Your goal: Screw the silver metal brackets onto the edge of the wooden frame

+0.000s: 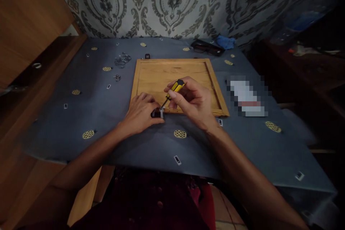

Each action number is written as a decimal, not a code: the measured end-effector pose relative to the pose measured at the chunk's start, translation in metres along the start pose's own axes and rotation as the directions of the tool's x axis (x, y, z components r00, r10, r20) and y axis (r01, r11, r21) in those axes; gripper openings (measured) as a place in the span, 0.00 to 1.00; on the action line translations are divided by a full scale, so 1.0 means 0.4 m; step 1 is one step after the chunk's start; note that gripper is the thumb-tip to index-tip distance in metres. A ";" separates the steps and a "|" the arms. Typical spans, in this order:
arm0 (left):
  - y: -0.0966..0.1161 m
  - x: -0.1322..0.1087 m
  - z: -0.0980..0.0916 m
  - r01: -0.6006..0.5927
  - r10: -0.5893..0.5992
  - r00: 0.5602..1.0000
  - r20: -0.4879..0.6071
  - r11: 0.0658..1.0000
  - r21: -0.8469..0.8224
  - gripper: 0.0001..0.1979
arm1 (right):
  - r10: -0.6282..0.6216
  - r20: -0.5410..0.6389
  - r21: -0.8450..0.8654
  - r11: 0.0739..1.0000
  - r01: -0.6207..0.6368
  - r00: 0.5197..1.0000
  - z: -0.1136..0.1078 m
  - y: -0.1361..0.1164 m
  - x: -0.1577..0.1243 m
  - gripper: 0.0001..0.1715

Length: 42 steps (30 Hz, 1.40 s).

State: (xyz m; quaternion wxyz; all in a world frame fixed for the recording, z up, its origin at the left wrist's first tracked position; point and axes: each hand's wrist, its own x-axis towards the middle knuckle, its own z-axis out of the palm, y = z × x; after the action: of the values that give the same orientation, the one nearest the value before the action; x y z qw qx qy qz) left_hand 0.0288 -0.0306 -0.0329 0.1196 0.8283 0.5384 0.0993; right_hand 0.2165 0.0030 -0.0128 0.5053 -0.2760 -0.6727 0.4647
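A shallow wooden panel with a raised rim (172, 61) lies flat on the table. My right hand (195, 102) is closed around the yellow and black handle of a screwdriver (178, 86). The screwdriver slants down to the left, its tip at the panel's near edge. There my left hand (140, 113) pinches a small dark fitting with a pale metal end (158, 113) against the rim; the fingers partly cover it. A similar dark piece (147, 56) sits at the panel's far edge. Whether the tip sits in a screw is too small to tell.
A small pile of screws (116, 77) and a heap of wiry metal pieces (122, 60) lie left of the panel. Dark glasses (207, 47) and a blue cloth (225, 42) are at the back right. A pixelated flat object (246, 97) lies right of the panel.
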 end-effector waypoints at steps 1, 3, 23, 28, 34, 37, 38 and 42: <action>0.000 0.000 0.000 0.000 0.000 1.000 0.000 1.000 0.003 0.19 | 0.007 0.009 0.007 1.000 -0.007 1.000 -0.003 -0.001 0.002 0.20; 0.001 -0.001 -0.002 0.000 0.000 1.000 0.001 1.000 0.011 0.19 | 0.017 0.025 0.021 1.000 -0.017 1.000 -0.008 -0.002 0.004 0.20; 0.001 0.001 -0.005 -0.009 0.009 1.000 0.022 0.999 0.031 0.21 | 0.005 0.075 -0.055 0.998 -0.001 0.997 -0.003 0.001 0.017 0.16; 0.000 0.000 -0.005 -0.004 0.004 1.000 0.028 1.000 0.019 0.22 | -0.059 -0.081 -0.060 0.997 0.055 0.995 0.008 0.008 0.005 0.20; 0.001 0.000 -0.006 -0.008 0.008 1.000 0.023 1.000 -0.007 0.21 | -0.135 -0.251 -0.129 0.986 0.105 0.959 0.000 0.001 -0.003 0.20; -0.001 0.000 -0.001 -0.006 0.006 1.000 0.004 1.000 -0.004 0.19 | -0.094 -0.226 -0.136 0.989 0.064 0.970 0.001 0.010 -0.003 0.22; -0.002 0.000 0.001 -0.009 0.009 1.000 -0.001 1.000 -0.002 0.19 | -0.088 -0.223 -0.136 0.989 0.058 0.971 0.002 0.015 -0.003 0.22; -0.004 0.000 0.006 -0.018 0.018 1.000 -0.018 1.000 -0.005 0.19 | -0.104 -0.233 -0.138 0.988 0.073 0.967 0.004 0.032 -0.005 0.19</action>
State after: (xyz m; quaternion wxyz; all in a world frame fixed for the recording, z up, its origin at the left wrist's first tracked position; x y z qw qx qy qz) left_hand 0.0279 -0.0304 -0.0359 0.1158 0.8317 0.5319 0.1093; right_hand 0.2143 0.0060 -0.0253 0.5840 -0.3315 -0.6471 0.3609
